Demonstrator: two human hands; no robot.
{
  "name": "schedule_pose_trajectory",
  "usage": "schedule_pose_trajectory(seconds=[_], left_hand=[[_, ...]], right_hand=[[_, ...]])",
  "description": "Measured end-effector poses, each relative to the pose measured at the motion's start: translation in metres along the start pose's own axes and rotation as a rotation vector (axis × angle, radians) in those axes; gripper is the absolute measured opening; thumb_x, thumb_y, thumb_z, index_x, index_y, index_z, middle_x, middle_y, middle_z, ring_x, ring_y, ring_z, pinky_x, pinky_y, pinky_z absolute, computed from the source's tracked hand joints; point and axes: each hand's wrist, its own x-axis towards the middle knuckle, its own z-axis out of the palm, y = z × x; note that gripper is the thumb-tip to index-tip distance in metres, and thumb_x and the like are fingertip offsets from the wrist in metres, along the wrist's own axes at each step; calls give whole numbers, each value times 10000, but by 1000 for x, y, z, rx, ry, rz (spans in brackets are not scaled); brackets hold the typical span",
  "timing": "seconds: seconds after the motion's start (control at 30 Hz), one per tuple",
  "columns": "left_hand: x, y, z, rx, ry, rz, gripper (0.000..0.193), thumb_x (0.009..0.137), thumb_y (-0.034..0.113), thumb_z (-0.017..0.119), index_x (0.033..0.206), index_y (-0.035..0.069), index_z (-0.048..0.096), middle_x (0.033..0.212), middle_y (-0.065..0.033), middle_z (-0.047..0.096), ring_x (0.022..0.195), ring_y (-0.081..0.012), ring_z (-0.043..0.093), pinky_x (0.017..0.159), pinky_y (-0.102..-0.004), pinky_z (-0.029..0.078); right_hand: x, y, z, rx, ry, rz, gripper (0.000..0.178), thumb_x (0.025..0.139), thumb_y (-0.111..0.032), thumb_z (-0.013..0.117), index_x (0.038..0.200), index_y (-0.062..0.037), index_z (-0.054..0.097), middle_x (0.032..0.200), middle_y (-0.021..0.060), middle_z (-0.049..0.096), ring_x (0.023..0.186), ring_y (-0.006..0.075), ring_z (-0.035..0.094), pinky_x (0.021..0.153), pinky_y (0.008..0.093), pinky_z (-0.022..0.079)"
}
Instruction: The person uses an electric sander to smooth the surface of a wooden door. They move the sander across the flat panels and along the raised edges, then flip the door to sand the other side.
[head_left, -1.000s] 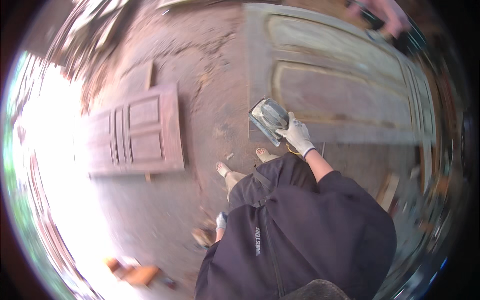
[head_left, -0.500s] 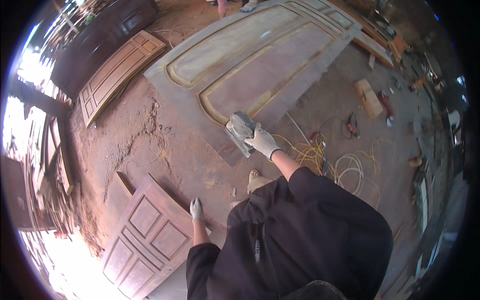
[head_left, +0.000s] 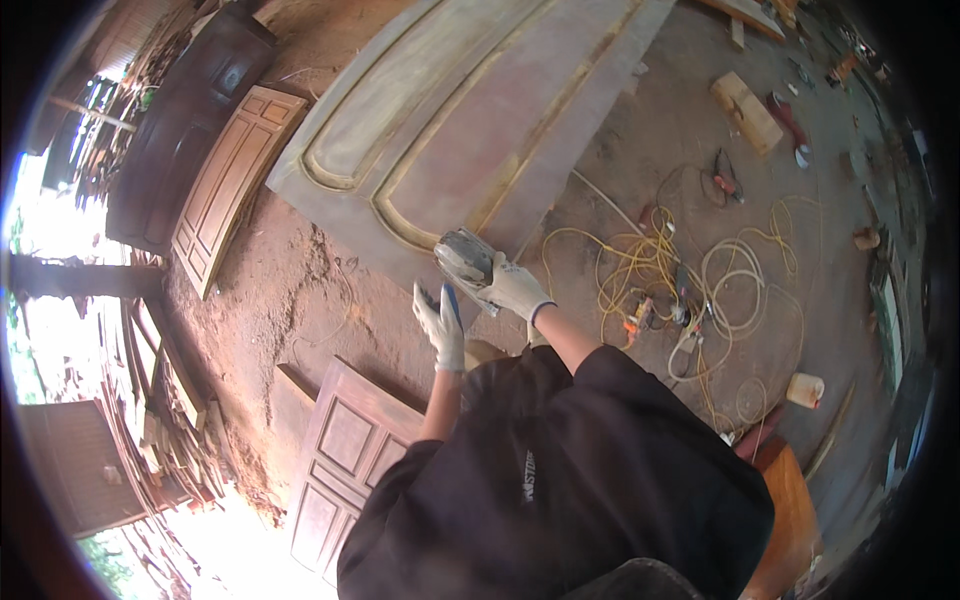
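A dusty grey power sander rests on the near corner of a large wooden door with raised mouldings. My right hand, in a white work glove with a blue cuff, is wrapped round the sander's near right side. Just left of the tool, my left hand, gloved the same way, is raised with thumb and fingers apart and nothing in it. Part of the sander's base is hidden behind my right hand.
A panelled door lies at lower left. A brown door and a dark panel stand far left. Tangled yellow cords, a red-and-black power tool, a wood block and a white jug are at right.
My left hand has come up from low at the left to beside the sander and opened. The sander has shifted slightly left in my right hand's grip, and the view has turned.
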Motion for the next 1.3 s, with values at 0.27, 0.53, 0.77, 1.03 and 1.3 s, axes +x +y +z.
schedule_pose_trajectory(seconds=[0.27,0.53,0.77,1.03,1.3], left_hand=[[47,75,48,174,-167,56,787,749,250,787,1430,117,416,1388,-178,396,1309,-334,422,1085,-427,375],[122,59,51,215,45,-24,741,733,313,798,1383,148,482,1371,-170,409,1273,-328,455,1062,-427,393],[154,59,50,176,99,-68,746,730,320,797,1380,135,481,1362,-203,404,1258,-346,462,1042,-422,413],[152,55,38,163,46,-1,758,740,363,789,1380,111,470,1343,-224,427,1263,-365,457,1039,-430,404],[151,36,12,60,-167,-107,717,736,452,803,1224,10,520,1180,-216,567,1129,-360,561,963,-440,446]], right_hand=[[-6,27,27,308,-268,-45,907,641,-480,803,1285,58,458,1243,292,587,1186,382,575,962,432,472],[-54,101,1,138,-344,-136,503,751,-468,700,1039,-57,662,1074,212,677,1042,372,632,905,449,481],[-153,282,25,-11,42,272,420,860,-478,628,855,-64,698,844,155,702,811,354,665,718,451,500],[-309,253,-66,966,346,527,124,777,-84,780,813,-81,662,693,-8,607,582,80,554,506,255,425],[-320,202,-78,1198,897,102,106,882,-130,691,916,-71,610,761,19,614,616,109,547,550,246,441]])
